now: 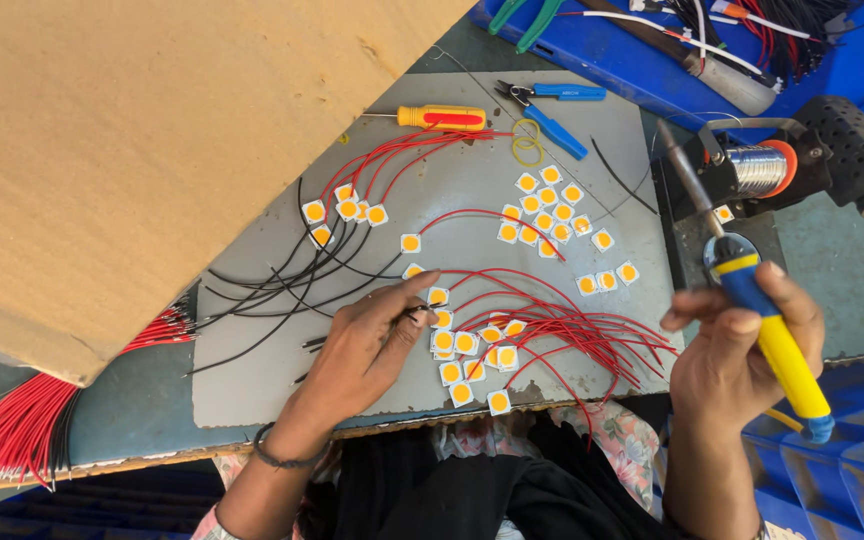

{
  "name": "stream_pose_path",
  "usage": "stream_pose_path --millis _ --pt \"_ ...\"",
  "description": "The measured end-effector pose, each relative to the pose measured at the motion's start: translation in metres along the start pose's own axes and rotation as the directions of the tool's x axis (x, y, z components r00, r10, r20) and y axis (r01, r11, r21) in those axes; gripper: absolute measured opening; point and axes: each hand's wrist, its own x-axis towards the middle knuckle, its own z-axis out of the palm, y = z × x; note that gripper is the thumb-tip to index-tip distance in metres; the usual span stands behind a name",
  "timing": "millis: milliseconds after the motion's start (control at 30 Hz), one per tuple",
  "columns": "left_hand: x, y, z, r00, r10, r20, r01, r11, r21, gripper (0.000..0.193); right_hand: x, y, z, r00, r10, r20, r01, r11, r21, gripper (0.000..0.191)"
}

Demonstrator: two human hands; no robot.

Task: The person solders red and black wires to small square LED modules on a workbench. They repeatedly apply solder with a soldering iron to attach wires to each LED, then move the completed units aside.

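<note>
Right hand (737, 365) grips a soldering iron (767, 325); left hand (367, 345) pinches black wire (282, 325) beside LED chips (467, 345). Red leads at 3 o'clock risk scorching.

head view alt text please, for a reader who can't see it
A person's right hand grips a blue-and-yellow soldering iron while the left hand pinches a black wire on a grey work mat. Square yellow LED chips with red wires lie scattered there, below a yellow screwdriver and blue pliers.
</note>
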Motion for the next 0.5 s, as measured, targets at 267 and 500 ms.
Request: stream_pose_path --millis 267,500 --pt "-0.010 -0.012 -0.001 0.969 -0.213 -0.124 0.229 0.964 0.133 0.012 0.016 -0.001 -0.006 0.962 -0.203 -0.182 0.167 0.966 -0.196 0.053" --pt "-0.017 -0.014 0.002 0.981 -0.081 -0.175 0.118 0.971 0.206 0.010 0.019 0.028 -0.065 0.966 -0.211 -0.151 0.144 0.920 -0.364 0.058"
